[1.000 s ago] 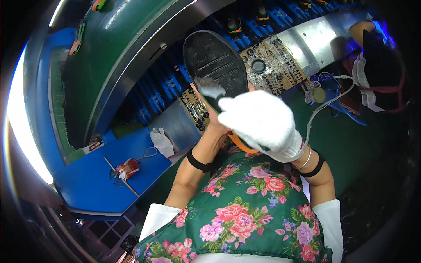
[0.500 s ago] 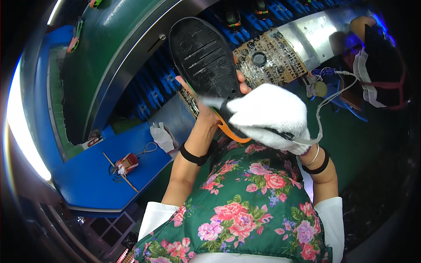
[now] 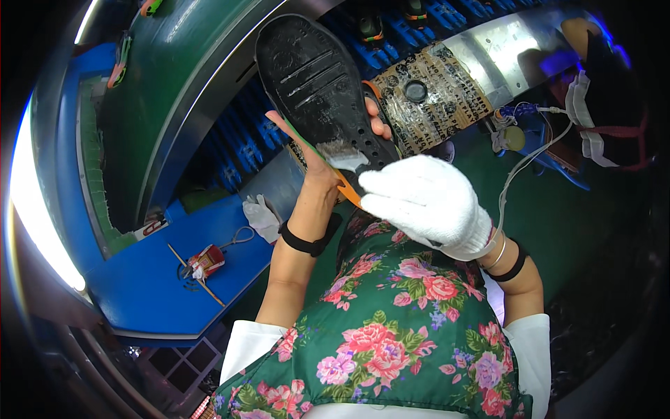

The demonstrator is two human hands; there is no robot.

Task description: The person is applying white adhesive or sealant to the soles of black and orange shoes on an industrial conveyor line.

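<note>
Bottom up, a shoe with a black sole (image 3: 314,87) and orange and green edges is held tilted in front of me. My bare left hand (image 3: 322,174) grips it from below, the thumb along its left edge and the fingertips showing at its right edge. My right hand (image 3: 429,202), in a white knitted glove, is closed round a brush (image 3: 345,155). Its pale, flat bristles lie against the sole near a row of small holes; the glove hides most of the handle. A thin pale tube (image 3: 508,178) runs down to the right wrist.
A conveyor with blue slats (image 3: 447,17) carries several shoes beyond a cardboard-covered ledge (image 3: 447,105) with a black round cap (image 3: 416,91). On the blue table (image 3: 139,293) at left lie a red-and-white packet (image 3: 207,260) and a stick. A white glove (image 3: 262,218) lies by the table's edge.
The shoe has shifted slightly up and left. The brush, blurred earlier, now shows plainly on the sole, and the gloved right hand has turned and moved slightly lower.
</note>
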